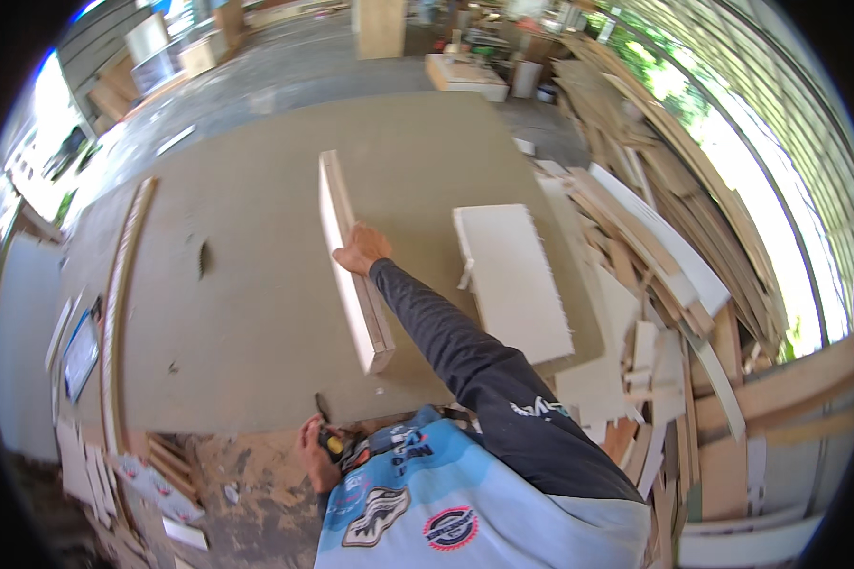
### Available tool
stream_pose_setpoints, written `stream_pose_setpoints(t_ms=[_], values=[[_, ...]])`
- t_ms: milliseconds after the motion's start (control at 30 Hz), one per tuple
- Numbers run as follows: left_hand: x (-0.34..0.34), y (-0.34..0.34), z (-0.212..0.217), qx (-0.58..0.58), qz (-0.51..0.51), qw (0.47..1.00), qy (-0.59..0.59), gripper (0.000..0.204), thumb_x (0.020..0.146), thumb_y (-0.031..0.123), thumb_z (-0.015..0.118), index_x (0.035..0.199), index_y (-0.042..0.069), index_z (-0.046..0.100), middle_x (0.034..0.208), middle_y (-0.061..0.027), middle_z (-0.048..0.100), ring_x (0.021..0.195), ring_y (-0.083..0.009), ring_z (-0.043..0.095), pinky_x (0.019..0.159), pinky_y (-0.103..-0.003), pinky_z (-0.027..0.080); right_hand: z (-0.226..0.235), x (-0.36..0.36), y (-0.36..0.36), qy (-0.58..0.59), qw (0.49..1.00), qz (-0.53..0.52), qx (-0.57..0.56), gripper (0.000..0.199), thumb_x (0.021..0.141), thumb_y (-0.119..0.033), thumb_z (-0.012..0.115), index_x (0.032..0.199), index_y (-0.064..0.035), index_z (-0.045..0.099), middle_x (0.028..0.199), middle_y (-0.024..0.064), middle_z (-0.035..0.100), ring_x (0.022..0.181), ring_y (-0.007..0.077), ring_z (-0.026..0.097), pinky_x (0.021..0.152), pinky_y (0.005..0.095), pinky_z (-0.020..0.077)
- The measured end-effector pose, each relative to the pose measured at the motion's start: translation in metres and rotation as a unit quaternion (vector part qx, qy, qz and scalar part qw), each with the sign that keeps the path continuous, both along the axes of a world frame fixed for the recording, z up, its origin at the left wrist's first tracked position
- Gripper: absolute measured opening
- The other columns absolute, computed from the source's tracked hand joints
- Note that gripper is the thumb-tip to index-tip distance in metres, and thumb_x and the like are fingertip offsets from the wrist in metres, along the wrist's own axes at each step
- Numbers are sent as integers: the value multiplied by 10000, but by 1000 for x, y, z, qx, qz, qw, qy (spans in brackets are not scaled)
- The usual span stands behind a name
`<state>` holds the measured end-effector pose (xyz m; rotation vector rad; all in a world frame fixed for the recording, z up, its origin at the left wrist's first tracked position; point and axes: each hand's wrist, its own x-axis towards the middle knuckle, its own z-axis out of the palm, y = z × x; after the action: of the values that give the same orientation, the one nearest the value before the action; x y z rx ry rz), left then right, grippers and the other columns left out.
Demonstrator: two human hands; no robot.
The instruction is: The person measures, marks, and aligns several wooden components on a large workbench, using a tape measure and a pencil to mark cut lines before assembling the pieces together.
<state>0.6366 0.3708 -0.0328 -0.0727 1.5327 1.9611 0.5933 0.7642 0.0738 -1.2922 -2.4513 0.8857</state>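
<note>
My right hand [362, 248] is closed over the upper edge of a long narrow white-faced wooden piece [353, 303], which stands on its long edge on a large grey-brown tabletop [256, 313]. Down by my waist, at the table's near edge, my left hand [317, 453] is wrapped round a small yellow-and-black tool [332, 444]. A dark tip sticks up beside that tool; its exact kind is too small to make out. To the right of my right arm lies a flat white panel [512, 280] with a rough right edge.
A long wooden strip [123, 303] runs along the table's left side, with a blue-edged clipboard-like item [82, 356] beyond it. Stacked boards and offcuts [674, 247] crowd the right. A small dark object [203, 258] lies on the tabletop. Wood scraps [173, 467] lie below its near-left edge.
</note>
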Motion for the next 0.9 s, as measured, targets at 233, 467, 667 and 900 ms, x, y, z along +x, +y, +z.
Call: stream_pose_setpoints(t_ms=[233,467,667,900], values=[[-27,-24,-8,-6,-1,1000,1,242,983,195,569,1118,-4,593,765,-109,615,645,-216,630,559,-332,530,23,141,39,243,958,-67,-138,497,660,-245,797,947,124,627,796,195,707,815,312,700,748,359,543],[-61,21,19,-19,-84,996,39,286,984,230,578,1162,7,590,793,-110,633,673,-222,635,570,-303,522,5,287,90,348,918,-119,-146,544,655,-201,804,1041,134,617,879,184,691,792,235,680,736,319,534],[-55,58,11,-22,-138,990,24,288,978,238,585,1159,14,593,780,-105,638,657,-239,636,576,-333,531,-50,375,131,307,930,-151,-138,520,646,-225,791,1021,114,671,876,166,709,797,229,676,746,311,521],[-20,87,21,-40,-216,975,36,257,984,233,583,1117,15,606,757,-98,632,625,-228,635,565,-333,523,-61,404,132,49,954,-271,-120,366,677,-257,745,906,29,747,897,202,735,829,312,693,783,369,533]])
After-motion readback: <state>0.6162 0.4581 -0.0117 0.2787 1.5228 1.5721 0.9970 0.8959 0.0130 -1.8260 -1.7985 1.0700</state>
